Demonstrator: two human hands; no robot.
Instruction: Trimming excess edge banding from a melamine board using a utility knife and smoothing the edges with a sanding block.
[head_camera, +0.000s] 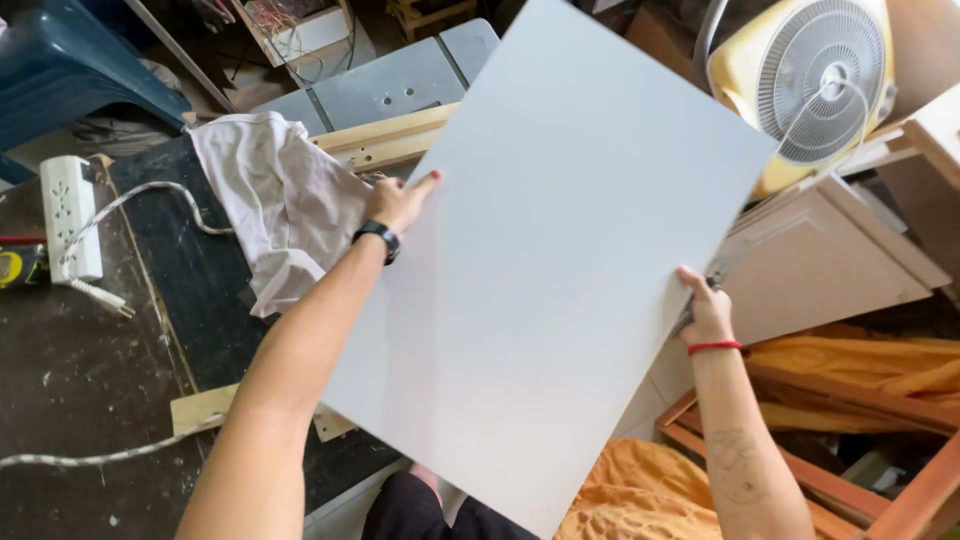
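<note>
A large, flat, pale grey panel (560, 270) is held up in the air, tilted, with one corner high toward the far side and another low near the person's lap. It hangs above the right-hand edge of the dark worktop (80, 370) and the clutter beside it, and rests on nothing visible.

The left hand (398, 203) grips the panel's left edge about halfway along. The thumb lies on the facing surface; the other fingers go behind the panel and cannot be seen, so their closure is only inferred from the grip. A black wristwatch (380, 238) sits on that wrist.

The right hand (708, 312) holds the panel's right edge lower down. The thumb presses on the front face; the remaining fingers are hidden behind the board. A red cord bracelet (714, 347) circles the wrist.

On the worktop, just behind the left hand, lies a crumpled pale cloth (270, 200), draped partly over a length of light timber (385, 140) that runs toward the far edge. A grey metal plate (400, 85) lies beyond the timber. Near the left edge a white power strip (68, 215) lies flat, its cable (165, 195) trailing toward the cloth.

To the right of the panel, off the worktop, stands a yellow box fan (800, 80), a light brown cabinet door (830, 260) below it, and orange fabric (650, 490) over wooden frames (850, 410) at the lower right. A dark blue plastic chair (70, 60) occupies the far left corner.
</note>
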